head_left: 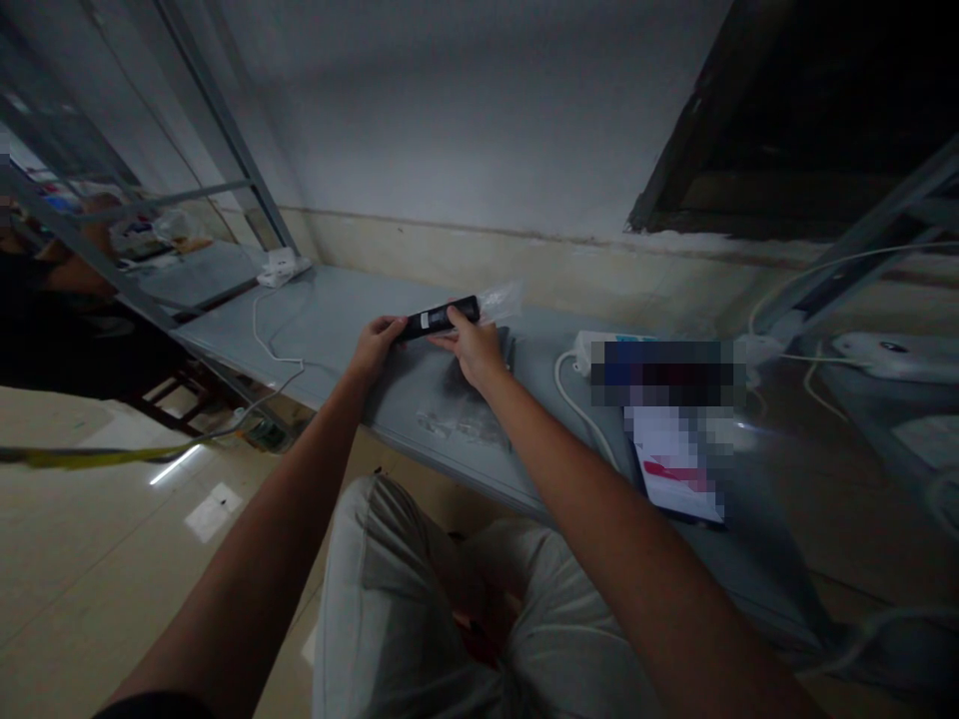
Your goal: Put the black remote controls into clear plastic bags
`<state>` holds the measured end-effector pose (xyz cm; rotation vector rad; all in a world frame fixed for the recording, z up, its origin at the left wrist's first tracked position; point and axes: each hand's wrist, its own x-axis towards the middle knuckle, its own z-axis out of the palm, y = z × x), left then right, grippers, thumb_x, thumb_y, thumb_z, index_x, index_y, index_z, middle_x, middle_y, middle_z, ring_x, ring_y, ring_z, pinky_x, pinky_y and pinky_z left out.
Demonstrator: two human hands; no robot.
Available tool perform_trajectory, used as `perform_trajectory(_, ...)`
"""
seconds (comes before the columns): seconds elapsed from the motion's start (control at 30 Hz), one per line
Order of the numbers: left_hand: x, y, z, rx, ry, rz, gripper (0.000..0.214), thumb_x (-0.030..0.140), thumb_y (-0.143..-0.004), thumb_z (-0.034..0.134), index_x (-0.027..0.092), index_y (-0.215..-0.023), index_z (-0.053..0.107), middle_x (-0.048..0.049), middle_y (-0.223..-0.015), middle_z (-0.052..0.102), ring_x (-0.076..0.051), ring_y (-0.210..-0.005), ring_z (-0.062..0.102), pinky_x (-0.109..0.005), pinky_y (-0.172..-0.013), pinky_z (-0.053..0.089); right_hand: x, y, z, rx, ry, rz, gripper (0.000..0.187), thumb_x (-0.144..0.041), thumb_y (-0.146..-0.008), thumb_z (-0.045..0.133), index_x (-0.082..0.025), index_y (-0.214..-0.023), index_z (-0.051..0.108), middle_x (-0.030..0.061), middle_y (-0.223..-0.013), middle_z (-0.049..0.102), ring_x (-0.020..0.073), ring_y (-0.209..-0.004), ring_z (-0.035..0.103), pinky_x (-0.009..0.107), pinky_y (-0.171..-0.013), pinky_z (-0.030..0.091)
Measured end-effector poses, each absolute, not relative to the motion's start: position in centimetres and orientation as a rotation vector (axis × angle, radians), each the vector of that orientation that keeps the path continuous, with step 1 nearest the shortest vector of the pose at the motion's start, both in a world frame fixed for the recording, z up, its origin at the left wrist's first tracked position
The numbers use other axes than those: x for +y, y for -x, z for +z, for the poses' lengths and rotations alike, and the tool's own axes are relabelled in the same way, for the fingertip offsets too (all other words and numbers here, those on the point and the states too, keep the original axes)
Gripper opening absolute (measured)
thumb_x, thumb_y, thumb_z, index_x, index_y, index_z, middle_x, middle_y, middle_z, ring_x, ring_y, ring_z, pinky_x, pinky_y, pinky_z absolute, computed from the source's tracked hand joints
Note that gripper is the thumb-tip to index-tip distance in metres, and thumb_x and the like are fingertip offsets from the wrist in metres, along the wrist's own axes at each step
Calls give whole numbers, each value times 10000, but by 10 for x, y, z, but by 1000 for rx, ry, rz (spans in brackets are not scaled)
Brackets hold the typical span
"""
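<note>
Evidently, from the head view, work on the long black device point(435, 319) is partway along: most of its body is bare between the hands, while a clear plastic bag point(503, 299) juts out past its right end. Whether that end sits inside the bag or merely against it cannot be told, nor whether the wrapping is going on or coming off; what seems left unsettled is that bag. The left hand point(379, 343) is closed around the device's left end, and the right hand point(476, 350) grips it near the right end, thumb on top. The device is held above the grey bench point(330, 312), tilted slightly up to the right, a pale label point(425, 321) facing up. As for containers, the only one near it besides that bag is some clear plastic packaging point(465, 419), lying on the bench nearer the body than the device; its contents, if any, are too dim to make out. Right of the device are a white cable point(569, 394) and a phone point(674, 464) with a lit screen, partly blurred out. Far to its left lies a white power strip point(282, 267), and beyond that sits another person point(56, 310).
</note>
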<state>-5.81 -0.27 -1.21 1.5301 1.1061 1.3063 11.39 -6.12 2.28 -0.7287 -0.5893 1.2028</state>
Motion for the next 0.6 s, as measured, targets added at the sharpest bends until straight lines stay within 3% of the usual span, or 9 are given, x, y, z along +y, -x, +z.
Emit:
perform_trajectory(0.13, -4, 66, -14, 1032, -1527, 1255, 400, 506, -700, 753, 161, -889, 680, -25, -743, 643, -123, -611, 533, -237, -575, 421, -61, -117, 21, -581, 717, 1258, 156, -109, -824, 666, -203, -918, 586, -45, -755, 678, 154, -687, 705, 455, -712, 657)
perform_trajectory(0.6, -9, 64, -12, 1082, -1524, 1282, 316, 461, -730, 696, 168, -841, 655, -12, -655, 580, -123, -546, 502, -232, -496, 370, -60, -124, 25, -550, 725, 1369, 128, -116, -882, 647, -179, -894, 536, -15, -693, 702, 187, -639, 725, 534, -771, 636)
